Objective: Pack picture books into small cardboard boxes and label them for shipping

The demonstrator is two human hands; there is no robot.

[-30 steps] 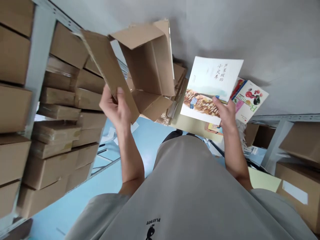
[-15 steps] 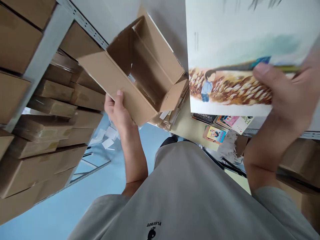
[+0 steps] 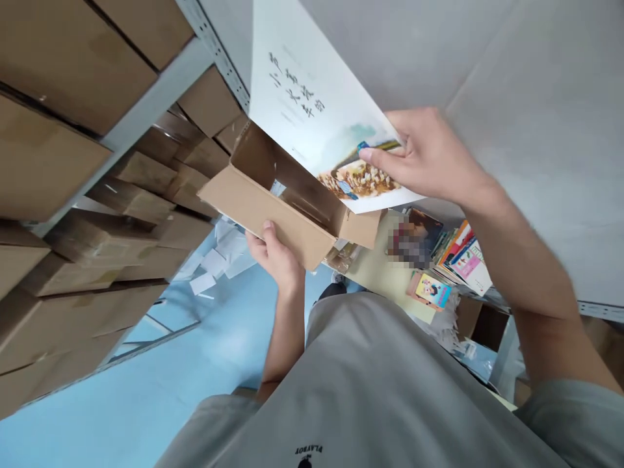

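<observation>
An opened cardboard box (image 3: pixel 273 205) stands in front of me with its flaps spread outward. My left hand (image 3: pixel 279 257) grips the near flap, thumb on top and fingers underneath. In my right hand (image 3: pixel 414 156) is a large, thin picture book (image 3: pixel 312 97), pinched at its right edge with the thumb over the cover. The book has a white cover with handwritten-style characters and a painted child by a brown field. It hangs tilted above the box's opening and hides part of it. Some white pieces show inside the box.
Stacked cartons (image 3: pixel 88 240) fill a metal rack on the left. On a pale yellow tabletop (image 3: pixel 375 270) lie a row of books (image 3: pixel 463 257) and a small colourful book (image 3: pixel 431 290). White paper scraps (image 3: pixel 214 263) are scattered on the blue floor (image 3: pixel 205 364).
My right hand has brought the picture book leftward, from the right side to over the box, and tilted it. My left hand keeps hold of the flap. The view has shifted.
</observation>
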